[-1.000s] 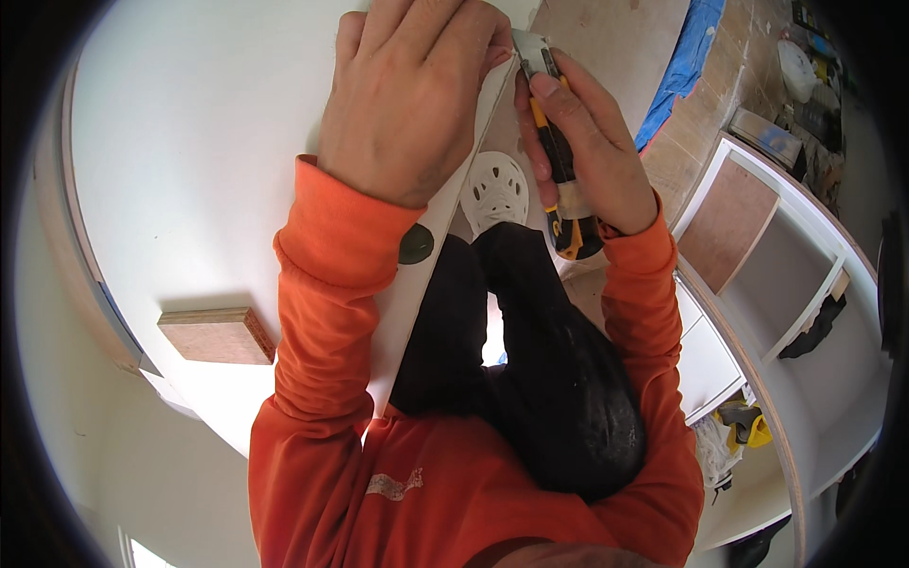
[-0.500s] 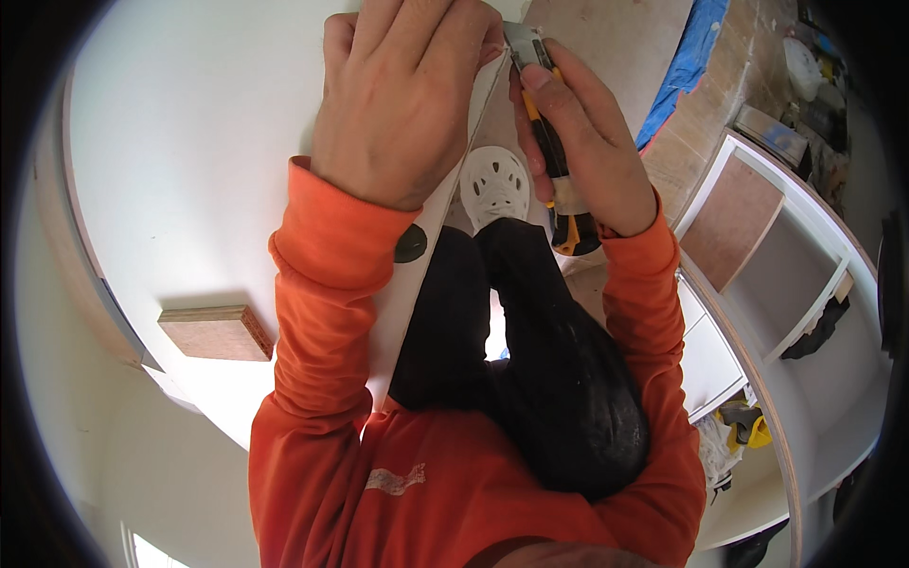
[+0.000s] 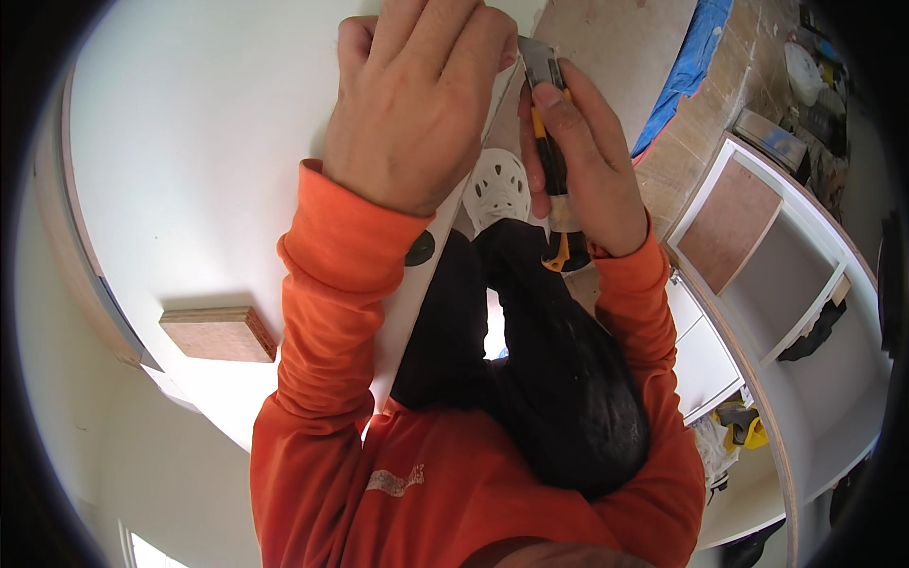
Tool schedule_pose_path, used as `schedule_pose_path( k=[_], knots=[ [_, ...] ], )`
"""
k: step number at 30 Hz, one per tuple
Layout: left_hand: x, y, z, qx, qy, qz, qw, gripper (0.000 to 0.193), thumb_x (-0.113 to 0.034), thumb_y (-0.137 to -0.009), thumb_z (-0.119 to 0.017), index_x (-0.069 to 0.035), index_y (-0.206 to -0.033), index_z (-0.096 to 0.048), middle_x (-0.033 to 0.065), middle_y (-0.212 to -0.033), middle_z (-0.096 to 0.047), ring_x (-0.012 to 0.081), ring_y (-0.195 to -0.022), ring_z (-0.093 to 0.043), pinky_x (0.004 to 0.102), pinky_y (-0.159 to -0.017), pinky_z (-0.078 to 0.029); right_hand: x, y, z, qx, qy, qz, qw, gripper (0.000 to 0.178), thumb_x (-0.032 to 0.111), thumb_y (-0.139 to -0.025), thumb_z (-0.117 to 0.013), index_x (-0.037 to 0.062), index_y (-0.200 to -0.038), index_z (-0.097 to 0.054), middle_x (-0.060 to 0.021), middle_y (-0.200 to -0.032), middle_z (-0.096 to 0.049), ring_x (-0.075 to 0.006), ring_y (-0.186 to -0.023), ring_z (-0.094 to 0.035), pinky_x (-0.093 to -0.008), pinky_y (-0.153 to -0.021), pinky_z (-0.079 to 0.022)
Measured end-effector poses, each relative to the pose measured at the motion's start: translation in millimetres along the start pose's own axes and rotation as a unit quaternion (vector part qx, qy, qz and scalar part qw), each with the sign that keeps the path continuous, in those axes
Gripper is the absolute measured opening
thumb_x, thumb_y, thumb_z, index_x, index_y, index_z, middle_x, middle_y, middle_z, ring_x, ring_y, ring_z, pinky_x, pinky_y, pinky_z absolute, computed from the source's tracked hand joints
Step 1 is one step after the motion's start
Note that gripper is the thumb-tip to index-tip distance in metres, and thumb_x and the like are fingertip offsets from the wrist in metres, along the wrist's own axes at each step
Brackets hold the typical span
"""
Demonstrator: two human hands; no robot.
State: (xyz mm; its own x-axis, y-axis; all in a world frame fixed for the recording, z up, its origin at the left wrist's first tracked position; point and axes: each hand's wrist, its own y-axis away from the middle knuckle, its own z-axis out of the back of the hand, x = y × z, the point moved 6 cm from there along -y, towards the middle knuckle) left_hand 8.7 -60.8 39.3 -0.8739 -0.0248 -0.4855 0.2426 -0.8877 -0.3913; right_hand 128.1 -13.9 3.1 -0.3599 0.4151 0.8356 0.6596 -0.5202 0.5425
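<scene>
A utility knife (image 3: 553, 166) with a black and yellow handle is gripped in my right hand (image 3: 598, 175). Its metal head points up and left, close to the edge of a large white board (image 3: 189, 151). My left hand (image 3: 417, 114) is over that same edge with its fingers bent and pressed together. Those fingertips come near the knife's head, and whatever they may pinch is hidden from view. Below the left wrist, partly behind the orange cuff, a dark round spot (image 3: 419, 248) shows on the board.
On the board at left lies a small wooden block (image 3: 218, 333). A white cabinet carcass (image 3: 805, 312) with wood-edged panels stands at right. Blue sheeting (image 3: 686, 71) runs along the floor at the upper right. My white clog (image 3: 497, 186) is below the hands.
My right hand and the knife have shifted slightly down and right. My left hand has slid a little to the right along the board's edge.
</scene>
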Motion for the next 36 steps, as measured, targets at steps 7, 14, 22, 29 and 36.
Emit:
schedule_pose_path(
  k=[7, 14, 22, 29, 36],
  knots=[
    [0, 0, -2, 0.033, -0.011, 0.031, 0.999, 0.002, -0.007, -0.085, -0.058, -0.005, -0.085, -0.058, 0.0057, -0.082, -0.048, 0.0206, -0.073, -0.042, 0.0335, -0.071, -0.032, 1, -1, -2, 0.006, -0.012, -0.005, 1.0, 0.026, 0.027, -0.103, -0.039, 0.0034, -0.096, -0.047, -0.004, -0.056, -0.047, -0.0093, -0.039, -0.042, -0.0226, -0.04, -0.036],
    [-1, 0, -2, 0.041, -0.007, 0.038, 0.998, 0.003, -0.008, -0.085, -0.058, -0.005, -0.085, -0.058, 0.0056, -0.082, -0.049, 0.021, -0.074, -0.042, 0.0336, -0.071, -0.032, 6, -4, 1, 0.017, 0.015, -0.005, 1.0, 0.024, 0.024, -0.103, -0.037, 0.0037, -0.094, -0.047, -0.0042, -0.056, -0.048, -0.0106, -0.038, -0.043, -0.0243, -0.04, -0.037],
    [-5, 2, 1, -0.013, -0.012, -0.005, 1.0, 0.01, 0.0, -0.078, -0.062, -0.004, -0.086, -0.058, 0.0067, -0.081, -0.05, 0.0222, -0.072, -0.045, 0.0327, -0.069, -0.034, 0, 0, -2, -0.036, -0.013, 0.017, 0.999, 0.032, 0.033, -0.102, -0.035, 0.0037, -0.098, -0.048, -0.0053, -0.056, -0.048, -0.0121, -0.039, -0.045, -0.0227, -0.04, -0.038],
    [3, 0, 5, -0.037, 0.064, -0.01, 0.997, 0.018, 0.009, -0.074, -0.059, -0.001, -0.09, -0.059, 0.0107, -0.08, -0.052, 0.0246, -0.07, -0.047, 0.0341, -0.067, -0.037, 6, 11, 31, -0.151, -0.102, 0.089, 0.979, 0.032, 0.032, -0.102, -0.032, 0.0043, -0.096, -0.047, -0.0074, -0.061, -0.05, -0.0128, -0.04, -0.046, -0.0236, -0.04, -0.039],
    [-4, -5, 16, -0.037, 0.1, -0.021, 0.994, 0.015, 0.007, -0.072, -0.063, -0.001, -0.086, -0.06, 0.0107, -0.079, -0.053, 0.025, -0.07, -0.049, 0.0349, -0.066, -0.037, -4, 1, 14, -0.03, -0.078, 0.058, 0.995, 0.034, 0.034, -0.102, -0.041, 0.0038, -0.092, -0.052, -0.0046, -0.059, -0.052, -0.0112, -0.044, -0.05, -0.0233, -0.044, -0.042]
  ],
)
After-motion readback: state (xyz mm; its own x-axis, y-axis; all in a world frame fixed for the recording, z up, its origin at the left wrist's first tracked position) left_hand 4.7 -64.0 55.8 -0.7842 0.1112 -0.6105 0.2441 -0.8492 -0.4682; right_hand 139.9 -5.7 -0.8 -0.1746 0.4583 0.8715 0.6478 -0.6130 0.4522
